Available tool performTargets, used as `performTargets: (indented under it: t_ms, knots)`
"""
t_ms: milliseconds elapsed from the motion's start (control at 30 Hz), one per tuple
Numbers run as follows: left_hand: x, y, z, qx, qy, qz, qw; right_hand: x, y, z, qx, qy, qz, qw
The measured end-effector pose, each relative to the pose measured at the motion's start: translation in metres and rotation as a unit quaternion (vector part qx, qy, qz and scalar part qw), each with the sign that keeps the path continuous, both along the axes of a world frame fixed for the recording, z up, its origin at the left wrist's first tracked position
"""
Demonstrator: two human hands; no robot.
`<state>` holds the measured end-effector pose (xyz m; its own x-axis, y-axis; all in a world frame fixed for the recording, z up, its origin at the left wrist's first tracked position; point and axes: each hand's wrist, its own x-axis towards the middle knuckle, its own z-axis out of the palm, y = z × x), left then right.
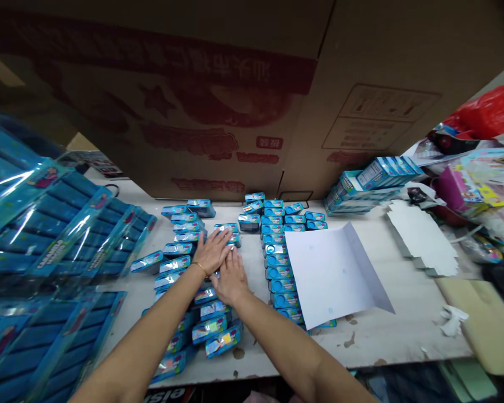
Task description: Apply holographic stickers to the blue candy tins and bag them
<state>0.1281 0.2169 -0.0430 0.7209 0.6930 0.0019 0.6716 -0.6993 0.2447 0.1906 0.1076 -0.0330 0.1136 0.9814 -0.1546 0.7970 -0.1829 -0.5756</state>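
Observation:
My left hand (pixel 212 252), with a thin bracelet at the wrist, reaches over a column of small blue boxes (pixel 218 324) on the white table. Its fingers are stretched forward onto the nearest ones. Just behind and against it lies my right hand (pixel 232 279), fingers out and flat over the same column. The palms hide the boxes beneath. To the left stands another column of blue boxes (pixel 175 264), somewhat uneven. On the right, a longer row of blue boxes (pixel 278 273) is partly covered by a folded white card sheet (pixel 336 280).
A big brown carton (pixel 302 129) walls off the table's back. Large wrapped blue packs (pixel 59 224) are stacked at left. At back right stands a display box (pixel 350 193) of blue packets. A white die-cut card (pixel 424 235) and a cluttered heap of bags (pixel 487 190) lie further right.

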Motion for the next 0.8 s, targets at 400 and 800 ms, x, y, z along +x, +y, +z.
performTargets:
  t_ms: [400,800]
  knots:
    - [0.133,0.049,0.021,0.029,0.091,-0.069,0.993,0.137,0.006,0.045,0.144,-0.084,-0.125,0.978]
    - [0.141,0.084,0.01,-0.028,0.143,-0.058,0.988,0.125,-0.188,0.075,0.196,-0.124,-0.077,0.97]
